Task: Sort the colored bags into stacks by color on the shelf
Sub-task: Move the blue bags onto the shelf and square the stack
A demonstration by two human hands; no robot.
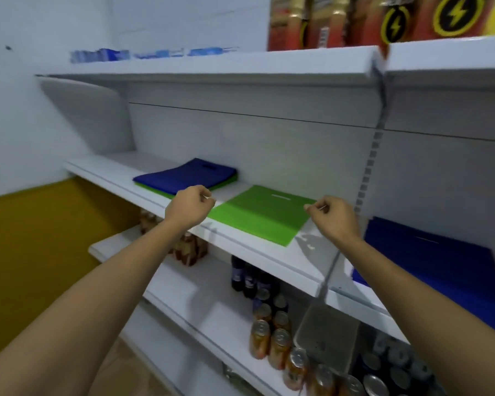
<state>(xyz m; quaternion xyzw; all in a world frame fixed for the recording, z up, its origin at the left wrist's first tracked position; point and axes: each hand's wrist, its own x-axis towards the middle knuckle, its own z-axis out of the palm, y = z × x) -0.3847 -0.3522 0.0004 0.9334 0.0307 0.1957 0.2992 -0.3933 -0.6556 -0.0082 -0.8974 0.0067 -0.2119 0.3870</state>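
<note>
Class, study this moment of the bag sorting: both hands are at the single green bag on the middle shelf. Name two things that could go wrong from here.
1. The green bag lies with its near corner at the shelf's front edge; a careless tug by the left hand or right hand might slide it off.
2. The left pile has green showing under blue, so it may be mistaken for a finished blue stack.

**Both hands at the green bag on the middle shelf**

So a green bag (262, 214) lies flat on the white shelf (269, 261), and the left hand (190, 208) and right hand (333, 217) are curled at its two far corners. Can't tell if they're actually pinching it. Off to the left there's a blue bag (186, 174) stacked on something green. More blue bags (440, 258) sit on the next shelf section to the right. Drink cans (272, 335) fill the shelf below.
</note>
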